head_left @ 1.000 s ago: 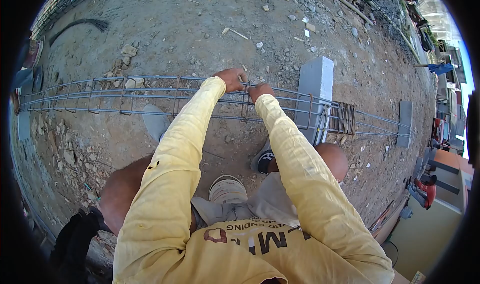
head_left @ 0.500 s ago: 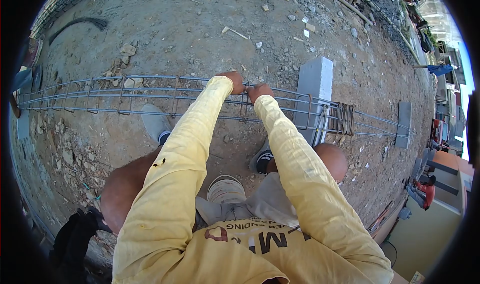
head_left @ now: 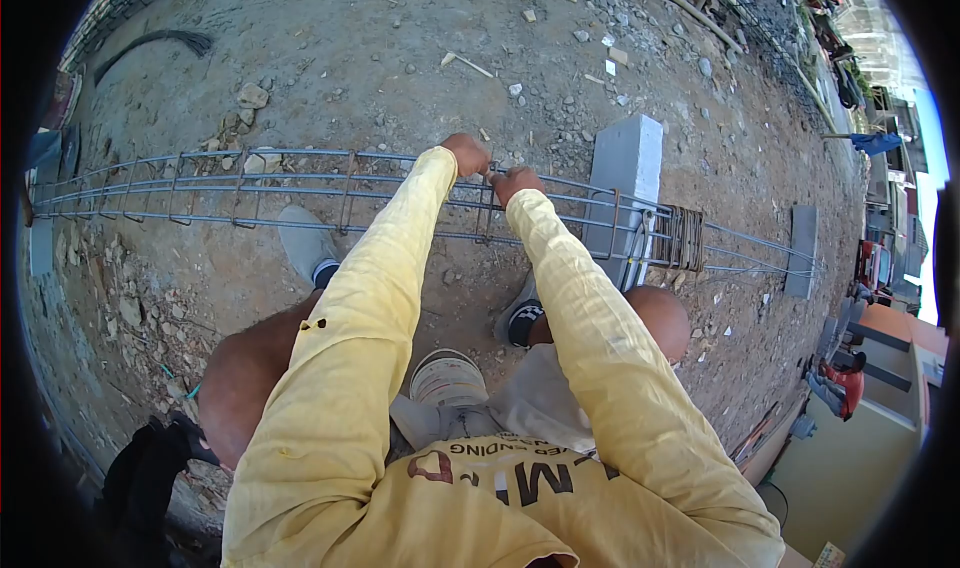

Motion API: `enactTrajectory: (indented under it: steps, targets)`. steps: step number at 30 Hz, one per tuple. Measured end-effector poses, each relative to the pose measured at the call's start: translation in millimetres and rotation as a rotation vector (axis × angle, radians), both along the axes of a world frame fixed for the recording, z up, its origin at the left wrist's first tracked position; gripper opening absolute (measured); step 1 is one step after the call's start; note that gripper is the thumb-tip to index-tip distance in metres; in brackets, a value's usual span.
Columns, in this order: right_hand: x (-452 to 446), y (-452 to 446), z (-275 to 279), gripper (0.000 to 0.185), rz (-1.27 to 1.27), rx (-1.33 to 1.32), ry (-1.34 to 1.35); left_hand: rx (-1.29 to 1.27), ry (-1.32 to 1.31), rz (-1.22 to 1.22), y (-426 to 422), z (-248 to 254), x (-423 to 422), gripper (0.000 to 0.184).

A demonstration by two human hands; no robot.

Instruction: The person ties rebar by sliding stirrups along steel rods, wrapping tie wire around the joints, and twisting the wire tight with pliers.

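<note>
A long rebar cage (head_left: 300, 179) of steel bars and square stirrups runs across in front of me. My left hand (head_left: 466, 155) is closed at the far top bar, its fingers curled. Close beside it, my right hand (head_left: 517, 182) is closed at the same bar, near a pair of stirrups (head_left: 486, 214). The fingertips almost meet, and whatever they pinch is too small or hidden to make out. Toward the right, a tight bundle of stirrups (head_left: 684, 239) sits around the bars. A grey block (head_left: 627, 158) stands under the cage.
Another grey block (head_left: 802, 251) supports the right bar ends. Between my legs stands a whitish bucket (head_left: 447, 376). Rubble (head_left: 253, 96) dots the dirt ground, and a dark wire bundle (head_left: 155, 40) lies far left. A person in red (head_left: 846, 384) is at far right.
My left hand has risen slightly and turned at the wrist. My right hand stays at nearly the same spot on the cage. The cage has hardly moved.
</note>
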State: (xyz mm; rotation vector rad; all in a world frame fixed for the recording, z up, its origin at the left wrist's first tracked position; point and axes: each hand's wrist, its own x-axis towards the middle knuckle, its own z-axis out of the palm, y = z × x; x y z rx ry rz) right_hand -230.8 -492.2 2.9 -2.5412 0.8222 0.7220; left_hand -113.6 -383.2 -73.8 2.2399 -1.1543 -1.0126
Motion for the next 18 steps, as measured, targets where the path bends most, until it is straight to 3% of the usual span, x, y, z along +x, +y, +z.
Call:
enactTrajectory:
  steps: [2, 5, 10, 13, 16, 18]
  targets:
    - [-1, -1, 0, 0.052, -0.008, 0.017, 0.0, 0.025, 0.16, 0.286, 11, 41, -18, 0.03]
    - [-2, -1, 0, 0.053, -0.004, 0.02, -0.004, -0.029, 0.043, 0.444, 20, 71, -40, 0.03]
    - [4, -2, 6, 0.054, 0.012, -0.012, 0.066, -0.08, -0.09, 0.445, 26, 72, -55, 0.03]
    - [5, -38, -62, 0.042, 0.433, -0.123, 0.113, -0.098, -0.133, 0.454, 27, 71, -56, 0.026]
    - [14, -39, -13, 0.034, 0.531, -0.191, 0.281, -0.137, -0.168, 0.476, 29, 70, -61, 0.024]
    - [23, -16, 57, 0.028, 0.484, -0.223, 0.301, -0.173, -0.195, 0.486, 30, 72, -62, 0.022]
